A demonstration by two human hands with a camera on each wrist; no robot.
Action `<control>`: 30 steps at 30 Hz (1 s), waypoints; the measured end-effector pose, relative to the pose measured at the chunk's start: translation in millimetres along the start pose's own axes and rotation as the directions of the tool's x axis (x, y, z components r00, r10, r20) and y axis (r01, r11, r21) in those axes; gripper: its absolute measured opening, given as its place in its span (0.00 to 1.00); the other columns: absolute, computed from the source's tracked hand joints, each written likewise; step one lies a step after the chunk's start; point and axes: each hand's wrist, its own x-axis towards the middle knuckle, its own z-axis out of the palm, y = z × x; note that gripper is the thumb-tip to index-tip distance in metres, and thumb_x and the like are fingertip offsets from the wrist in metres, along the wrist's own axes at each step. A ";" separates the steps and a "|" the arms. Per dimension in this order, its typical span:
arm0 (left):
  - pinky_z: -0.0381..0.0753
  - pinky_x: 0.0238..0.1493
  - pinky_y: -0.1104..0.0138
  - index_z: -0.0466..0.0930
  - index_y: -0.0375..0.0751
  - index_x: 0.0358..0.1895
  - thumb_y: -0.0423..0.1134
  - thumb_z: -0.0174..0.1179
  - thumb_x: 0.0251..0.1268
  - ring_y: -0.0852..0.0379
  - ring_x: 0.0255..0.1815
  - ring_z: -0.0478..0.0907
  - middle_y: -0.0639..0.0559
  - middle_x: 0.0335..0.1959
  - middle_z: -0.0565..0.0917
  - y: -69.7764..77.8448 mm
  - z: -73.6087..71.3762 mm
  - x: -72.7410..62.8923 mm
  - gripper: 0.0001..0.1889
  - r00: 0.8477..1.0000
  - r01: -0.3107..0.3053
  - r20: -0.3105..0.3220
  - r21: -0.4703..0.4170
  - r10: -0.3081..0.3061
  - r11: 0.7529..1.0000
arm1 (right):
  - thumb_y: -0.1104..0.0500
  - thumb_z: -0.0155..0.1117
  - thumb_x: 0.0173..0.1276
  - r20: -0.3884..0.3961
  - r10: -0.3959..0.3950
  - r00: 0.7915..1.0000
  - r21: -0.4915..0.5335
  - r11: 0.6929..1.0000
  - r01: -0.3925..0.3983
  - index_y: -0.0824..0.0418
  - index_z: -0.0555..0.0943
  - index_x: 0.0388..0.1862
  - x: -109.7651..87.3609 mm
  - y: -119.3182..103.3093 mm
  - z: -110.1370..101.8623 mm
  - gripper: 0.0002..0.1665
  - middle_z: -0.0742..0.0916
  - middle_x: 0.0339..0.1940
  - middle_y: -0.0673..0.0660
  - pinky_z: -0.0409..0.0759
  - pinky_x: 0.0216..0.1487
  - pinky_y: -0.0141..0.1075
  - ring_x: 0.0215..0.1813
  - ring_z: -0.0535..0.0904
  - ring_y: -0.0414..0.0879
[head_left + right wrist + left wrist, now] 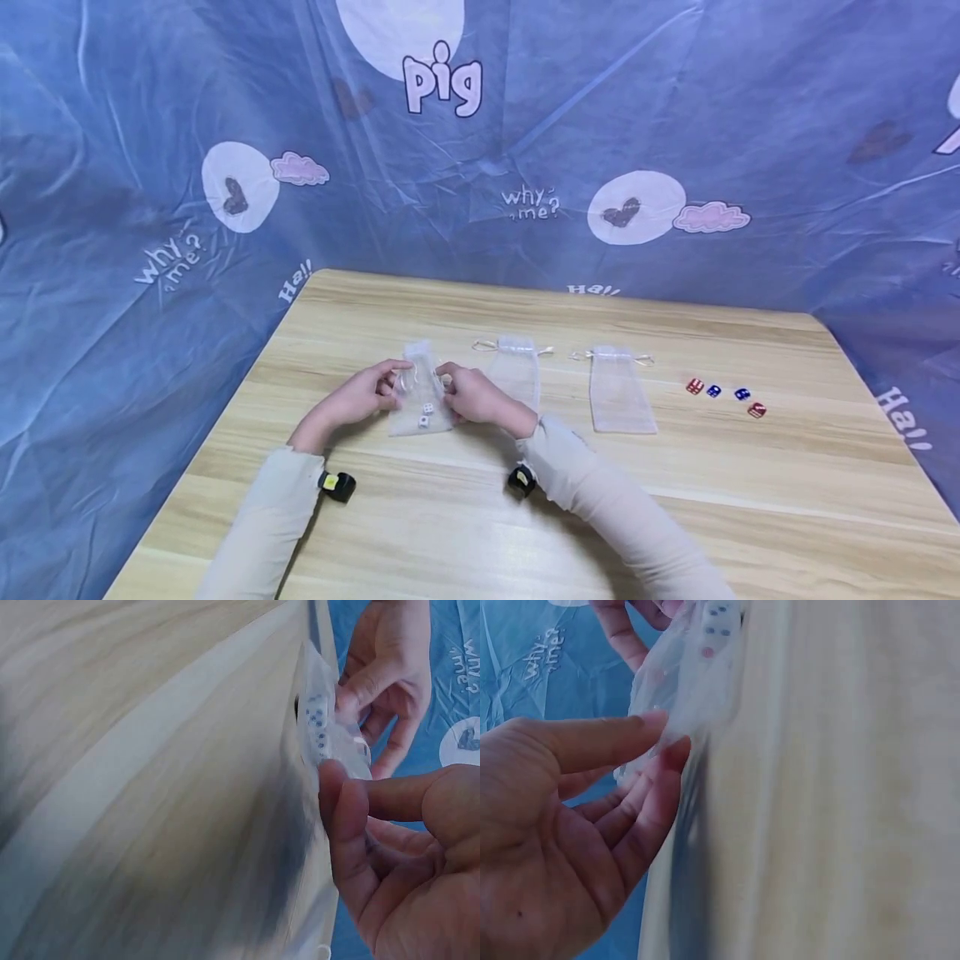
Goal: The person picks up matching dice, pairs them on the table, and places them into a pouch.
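Left hand [358,395], right hand [477,395] both pinch the sheer drawstring pouch [422,387], mouth at twelve, long axis twelve-to-six! Wood-grain table [435,533] below, blue printed cloth [480,158] at twelve.

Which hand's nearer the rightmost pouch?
Right. The right hand is left of the rightmost pouch, overlapping the middle pouch in the head view; the left hand is farther left, beside the white-dice pouch.
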 end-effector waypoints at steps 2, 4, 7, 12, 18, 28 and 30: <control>0.76 0.32 0.71 0.61 0.30 0.69 0.22 0.60 0.54 0.56 0.35 0.73 0.38 0.41 0.75 2.5 -3.1 2.1 0.35 1.000 0.003 -0.009 -0.005 -0.003 1.000 | 0.71 0.56 0.66 -0.011 0.003 1.000 0.022 1.000 -0.003 0.68 0.67 0.66 1.7 -2.4 0.6 0.28 0.86 0.28 0.58 0.76 0.20 0.28 0.15 0.75 0.39; 0.76 0.30 0.71 0.62 0.31 0.69 0.20 0.58 0.52 0.55 0.34 0.72 0.38 0.42 0.74 4.8 -7.4 4.9 0.35 1.000 0.000 -0.014 -0.013 -0.001 1.000 | 0.72 0.55 0.66 -0.022 0.003 1.000 0.040 0.999 -0.003 0.68 0.67 0.65 4.2 -4.2 0.7 0.28 0.86 0.28 0.59 0.76 0.20 0.28 0.15 0.76 0.40; 0.76 0.28 0.70 0.63 0.31 0.68 0.19 0.56 0.52 0.56 0.33 0.72 0.38 0.42 0.74 6.6 -14.1 10.6 0.34 1.000 -0.002 -0.005 0.000 0.002 1.000 | 0.71 0.55 0.67 -0.043 0.005 0.999 0.044 0.999 -0.003 0.67 0.66 0.65 9.3 -6.7 0.0 0.27 0.86 0.29 0.60 0.77 0.20 0.29 0.15 0.76 0.40; 0.74 0.27 0.70 0.65 0.32 0.67 0.20 0.55 0.53 0.58 0.32 0.70 0.40 0.41 0.74 4.7 -23.7 20.5 0.32 0.999 -0.001 0.035 0.049 0.000 0.999 | 0.68 0.56 0.67 -0.055 0.052 0.997 0.000 0.999 -0.052 0.64 0.65 0.65 17.4 -9.2 1.2 0.27 0.86 0.32 0.56 0.77 0.25 0.30 0.16 0.78 0.39; 0.71 0.25 0.71 0.64 0.33 0.68 0.19 0.53 0.54 0.56 0.30 0.68 0.40 0.41 0.74 -1.1 -31.7 27.1 0.33 0.998 0.014 0.058 0.071 -0.018 0.997 | 0.66 0.59 0.66 -0.055 0.118 0.992 0.003 0.993 -0.118 0.61 0.65 0.65 23.4 -8.3 7.5 0.29 0.84 0.23 0.51 0.76 0.30 0.31 0.18 0.79 0.39; 0.76 0.39 0.71 0.63 0.31 0.68 0.22 0.58 0.57 0.53 0.40 0.74 0.36 0.47 0.75 -10.8 -34.0 32.1 0.32 0.998 0.045 0.050 0.033 -0.046 0.998 | 0.67 0.62 0.65 -0.052 0.151 0.987 0.098 0.985 -0.145 0.65 0.63 0.67 25.2 -4.2 10.0 0.33 0.84 0.25 0.53 0.78 0.24 0.31 0.17 0.78 0.40; 0.77 0.48 0.66 0.63 0.30 0.68 0.22 0.59 0.57 0.49 0.46 0.75 0.34 0.49 0.75 -11.1 -34.8 31.5 0.33 0.998 0.045 0.038 0.024 -0.046 0.999 | 0.66 0.63 0.65 -0.057 0.148 0.987 0.080 0.986 -0.143 0.63 0.63 0.66 23.9 -4.8 5.9 0.33 0.85 0.27 0.54 0.77 0.26 0.31 0.18 0.79 0.41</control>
